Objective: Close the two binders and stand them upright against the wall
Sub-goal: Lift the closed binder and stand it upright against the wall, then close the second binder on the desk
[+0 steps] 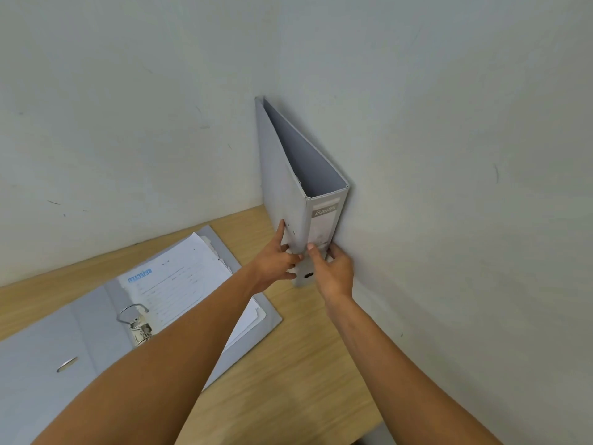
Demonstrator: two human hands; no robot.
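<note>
Both hands grip the closed grey binder [288,175] low down near its spine base: left hand [277,263] wraps the left cover, index finger pointing up along the board toward 12 o'clock; right hand [333,271] clasps the spine edge and the wall-side cover, thumb on the labelled spine. Both clenched on it, not released. Binder stands upright on the wooden desk [288,364], long axis vertical, spine with its label and finger hole facing the camera at roughly 6 o'clock, open fore-edge pointing away into the corner at 12 o'clock. Its right cover lies flat against the right wall [449,187]; top end shows the covers slightly splayed, inside empty-looking from this angle. Out at 8 o'clock from the grip, well apart, the second binder [73,358] lies open and flat on the desk, long axis running about 8 to 2 o'clock, ring mechanism [136,322] standing up at centre, sheets of paper [179,281] stacked on its right half, partly hidden under the left forearm. Back wall [128,123] behind it.
</note>
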